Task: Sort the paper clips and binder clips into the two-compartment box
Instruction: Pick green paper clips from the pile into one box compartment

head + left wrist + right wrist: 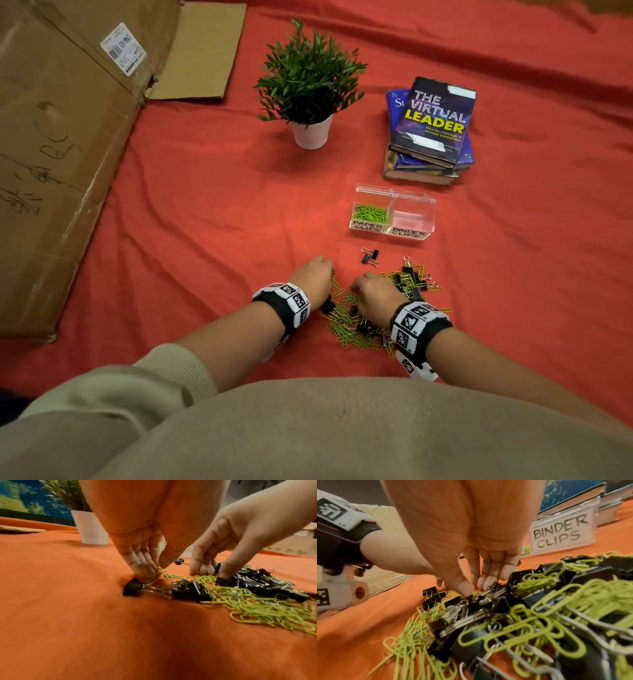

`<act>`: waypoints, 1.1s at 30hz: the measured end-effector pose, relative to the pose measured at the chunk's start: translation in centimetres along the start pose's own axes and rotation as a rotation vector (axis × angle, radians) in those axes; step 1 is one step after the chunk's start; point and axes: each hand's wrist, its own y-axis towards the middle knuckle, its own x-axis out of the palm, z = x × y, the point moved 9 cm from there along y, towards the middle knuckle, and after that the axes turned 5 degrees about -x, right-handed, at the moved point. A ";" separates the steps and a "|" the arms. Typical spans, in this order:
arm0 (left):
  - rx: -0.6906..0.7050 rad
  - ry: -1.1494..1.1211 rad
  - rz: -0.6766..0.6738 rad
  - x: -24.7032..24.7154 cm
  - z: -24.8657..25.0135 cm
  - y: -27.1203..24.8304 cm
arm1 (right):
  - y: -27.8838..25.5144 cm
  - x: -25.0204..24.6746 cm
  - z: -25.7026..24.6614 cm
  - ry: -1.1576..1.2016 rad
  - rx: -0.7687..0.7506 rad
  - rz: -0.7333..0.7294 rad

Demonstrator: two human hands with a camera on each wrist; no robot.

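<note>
Down at the mixed pile (380, 308), left hand (313, 274) pinches green paper clips (158, 573) while right hand (373, 291), fingers curled, picks among binder clips (471, 601), likely bound for the box (394, 216).

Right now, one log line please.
left hand: pinching paper clips | right hand: in pile | binder compartment: empty

Lying mixed on the desk (205, 212): paper clips (342, 329) and binder clips (409, 282), just before the two-compartment box (394, 214). Standing behind the box: books (431, 130); sitting left of those, a plant (310, 85).
</note>
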 end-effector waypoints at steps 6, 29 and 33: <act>0.116 0.185 -0.015 0.4 2.3 -1.0 | -0.1 0.3 -1.4 -0.115 -0.061 0.026; 0.158 0.295 -0.111 1.0 2.9 -0.4 | 2.1 -9.6 4.1 0.299 0.100 0.186; 0.086 0.098 -0.102 -0.1 2.2 0.6 | 4.5 -14.9 5.7 0.201 0.145 0.318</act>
